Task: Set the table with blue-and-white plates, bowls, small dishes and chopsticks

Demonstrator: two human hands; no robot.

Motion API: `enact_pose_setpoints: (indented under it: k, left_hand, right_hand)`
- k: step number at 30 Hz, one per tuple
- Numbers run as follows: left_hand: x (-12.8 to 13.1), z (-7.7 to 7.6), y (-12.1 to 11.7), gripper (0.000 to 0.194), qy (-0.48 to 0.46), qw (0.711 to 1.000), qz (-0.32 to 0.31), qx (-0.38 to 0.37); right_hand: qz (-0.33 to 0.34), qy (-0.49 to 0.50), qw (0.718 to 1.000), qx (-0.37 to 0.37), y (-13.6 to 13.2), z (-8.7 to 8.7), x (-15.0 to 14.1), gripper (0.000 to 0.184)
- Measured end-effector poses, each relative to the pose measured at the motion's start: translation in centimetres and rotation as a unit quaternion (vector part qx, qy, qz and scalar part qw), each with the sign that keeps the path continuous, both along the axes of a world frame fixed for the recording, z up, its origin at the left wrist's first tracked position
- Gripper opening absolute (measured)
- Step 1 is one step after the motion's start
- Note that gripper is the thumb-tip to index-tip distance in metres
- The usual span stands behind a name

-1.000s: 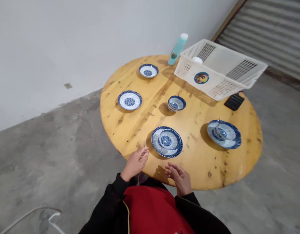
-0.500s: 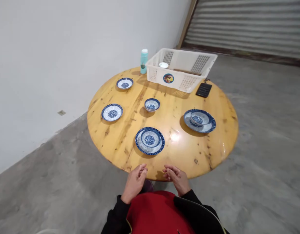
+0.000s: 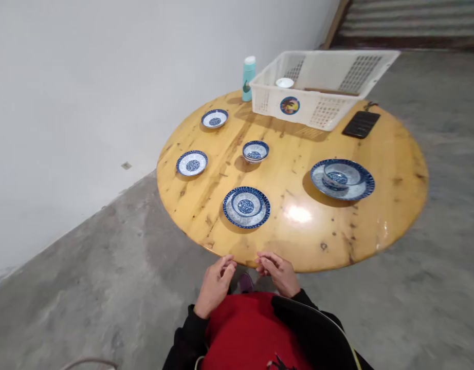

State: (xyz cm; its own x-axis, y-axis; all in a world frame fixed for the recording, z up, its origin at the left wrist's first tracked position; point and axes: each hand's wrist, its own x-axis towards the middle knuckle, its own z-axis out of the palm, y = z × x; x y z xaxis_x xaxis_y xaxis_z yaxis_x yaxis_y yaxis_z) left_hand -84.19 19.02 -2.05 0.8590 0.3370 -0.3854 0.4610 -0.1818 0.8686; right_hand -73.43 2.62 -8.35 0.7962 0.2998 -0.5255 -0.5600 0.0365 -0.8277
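Observation:
My left hand (image 3: pixel 217 282) hovers at the near edge of the round wooden table (image 3: pixel 275 241), fingers loosely curled and apart from the thumb, holding nothing. Across from it, my right hand (image 3: pixel 278 272) is likewise empty, its fingers half bent and spread. Nearest to both is a blue-and-white plate (image 3: pixel 237 218) bearing a small patterned bowl (image 3: pixel 245 206). To the right, another plate (image 3: pixel 356 192) carries a bowl (image 3: pixel 336 178). A lone bowl (image 3: pixel 255 152) stands mid-table, and two smaller dishes (image 3: pixel 192 163) lie on the left side.
A white plastic basket (image 3: pixel 310 114) at the back holds a white bowl (image 3: pixel 284 82) and brown sticks (image 3: pixel 331 91). A turquoise bottle (image 3: pixel 248 79) stands left of it, a black phone-like slab (image 3: pixel 361 125) to its right. A white wall (image 3: pixel 86 103) rises on the left.
My view has turned, so the table and dishes appear shifted, mostly up and right. Both hands keep nearly the same pose; no dish has visibly moved on the table.

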Motion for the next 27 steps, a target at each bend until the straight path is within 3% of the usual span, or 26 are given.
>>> enact_pose_setpoints:
  k: [6,10,14,22,27]
  left_hand:
    - [-0.5,-0.6,1.6,0.050,-0.029,0.999,0.021,-0.006]
    - [-1.3,-0.8,4.7,0.050,-0.036,0.999,0.027,-0.015]
    - [-2.8,-0.4,10.0,0.049,-0.042,0.998,0.050,-0.003]
    - [-7.3,0.0,22.3,0.052,-0.049,0.993,0.105,0.017]
    - [-9.0,-0.7,28.0,0.056,-0.051,0.995,0.091,0.012]
  right_hand:
    - [0.009,-0.004,1.000,-0.005,1.2,-0.2,-0.5,0.063]
    - [0.010,-0.021,0.999,-0.025,3.9,-0.5,-1.1,0.061]
    - [0.029,-0.044,0.998,-0.026,9.0,-0.6,-2.3,0.058]
    - [0.090,-0.031,0.995,-0.003,22.0,-0.4,-6.9,0.046]
    - [0.070,-0.023,0.997,-0.006,26.8,-0.8,-8.8,0.040]
